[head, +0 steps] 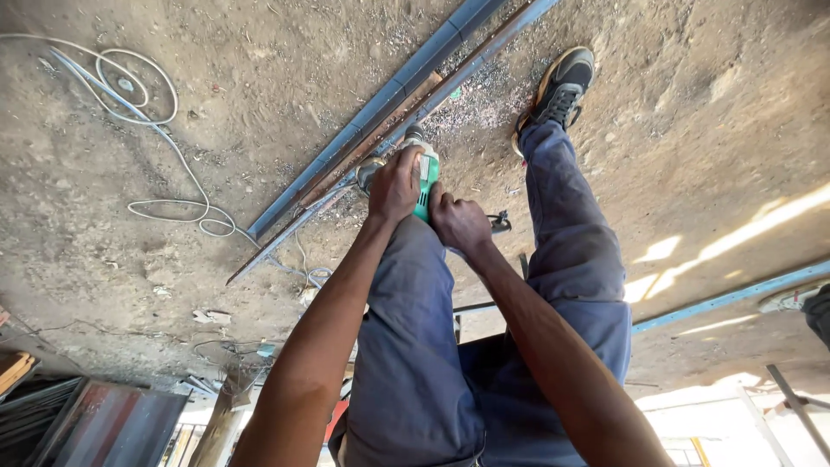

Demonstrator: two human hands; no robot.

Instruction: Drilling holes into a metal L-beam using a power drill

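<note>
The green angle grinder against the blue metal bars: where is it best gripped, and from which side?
Probably on the angle grinder's green body, from the rear, away from the disc end at the blue bars. The left hand grips near the head and the right hand the tail.

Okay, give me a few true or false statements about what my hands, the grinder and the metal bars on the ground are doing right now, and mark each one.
1. Both hands grip the green angle grinder. True: the left hand and the right hand are both on its body.
2. The grinder is lying on the ground, untouched. False: it is held against the long blue metal bars.
3. A white cable lies in loops on the dirt ground. True.
4. The person is barefoot. False: a dark shoe with a tan sole shows beside the bars.
5. The person wears red trousers. False: the trousers are blue.
</note>
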